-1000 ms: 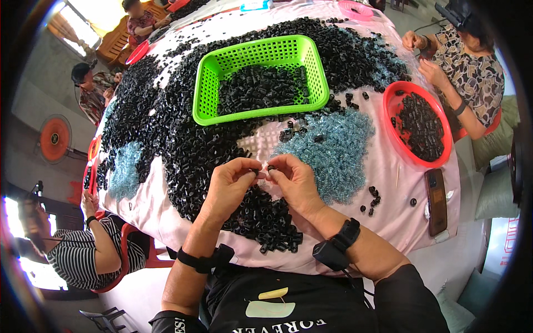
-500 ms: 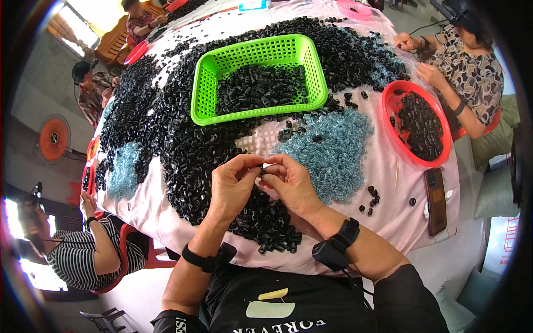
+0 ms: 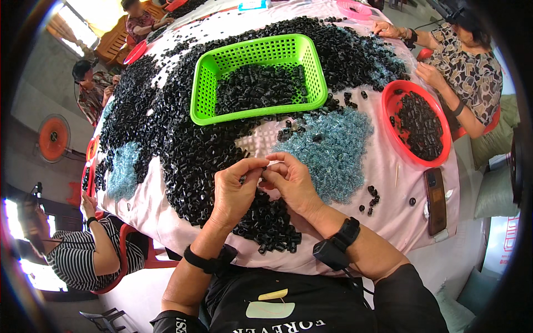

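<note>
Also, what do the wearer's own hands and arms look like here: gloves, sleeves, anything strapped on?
The left hand and right hand are ungloved. A black strap sits on the left wrist and another on the right, the right one with a dark box and a thin dark cable beside it. Both sleeves are short and black; the left has white lettering.

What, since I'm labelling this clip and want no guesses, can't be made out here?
Black part pinched in left hand and right hand: shape; fingers cover it, head view.
Green basket: its bottom layer; hidden by black pieces on top, head view.
Blue-white packet: far end; cut off by head view's top edge.
Phone: underside; faces down, head view.
</note>
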Action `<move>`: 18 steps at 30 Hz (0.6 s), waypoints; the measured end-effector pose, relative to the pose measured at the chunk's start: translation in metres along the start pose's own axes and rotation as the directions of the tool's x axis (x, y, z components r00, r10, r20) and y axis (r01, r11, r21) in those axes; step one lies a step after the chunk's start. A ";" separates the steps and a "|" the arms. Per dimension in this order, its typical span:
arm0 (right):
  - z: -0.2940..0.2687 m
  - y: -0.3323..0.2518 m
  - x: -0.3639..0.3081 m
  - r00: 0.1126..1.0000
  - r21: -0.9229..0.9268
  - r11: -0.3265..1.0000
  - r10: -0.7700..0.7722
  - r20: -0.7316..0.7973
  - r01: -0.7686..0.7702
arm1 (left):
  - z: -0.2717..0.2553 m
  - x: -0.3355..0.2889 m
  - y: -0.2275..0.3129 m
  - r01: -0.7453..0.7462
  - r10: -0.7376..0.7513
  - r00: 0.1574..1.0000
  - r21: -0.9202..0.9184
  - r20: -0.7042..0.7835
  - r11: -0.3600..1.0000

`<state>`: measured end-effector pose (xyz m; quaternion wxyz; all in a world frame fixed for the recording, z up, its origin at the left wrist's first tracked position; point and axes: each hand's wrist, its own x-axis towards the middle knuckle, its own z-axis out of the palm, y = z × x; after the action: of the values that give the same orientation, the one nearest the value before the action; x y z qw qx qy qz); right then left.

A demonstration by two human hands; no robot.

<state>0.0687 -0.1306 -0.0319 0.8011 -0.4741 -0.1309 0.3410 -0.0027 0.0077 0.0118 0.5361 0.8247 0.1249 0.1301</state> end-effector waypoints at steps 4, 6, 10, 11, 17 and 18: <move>-0.001 -0.003 -0.002 1.000 0.037 0.999 -0.010 -0.008 0.010 | 0.004 -0.002 0.009 -0.052 0.054 0.998 0.094 -0.019 0.994; 0.000 -0.002 -0.002 0.999 0.051 0.998 -0.031 -0.014 0.032 | 0.004 -0.003 0.014 -0.083 0.087 0.996 0.119 -0.023 0.989; 0.000 -0.004 -0.003 0.998 0.062 0.997 -0.048 -0.031 0.050 | 0.002 -0.004 0.020 -0.221 0.213 0.975 0.211 0.058 0.952; 0.000 -0.004 -0.003 0.998 0.062 0.997 -0.048 -0.031 0.050 | 0.000 -0.003 0.020 -0.245 0.232 0.969 0.207 0.086 0.947; 0.002 -0.009 -0.004 0.999 0.127 0.992 -0.020 -0.049 0.026 | -0.010 0.002 0.034 -0.406 0.336 0.913 0.443 0.232 0.799; 0.002 -0.007 -0.004 0.999 0.142 0.989 -0.028 -0.035 0.033 | -0.010 0.003 0.032 -0.405 0.335 0.914 0.445 0.230 0.798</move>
<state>0.0678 -0.1341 -0.0244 0.8401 -0.4192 -0.1004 0.3292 -0.0017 0.0050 0.0449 0.2841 0.9474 -0.0484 0.1390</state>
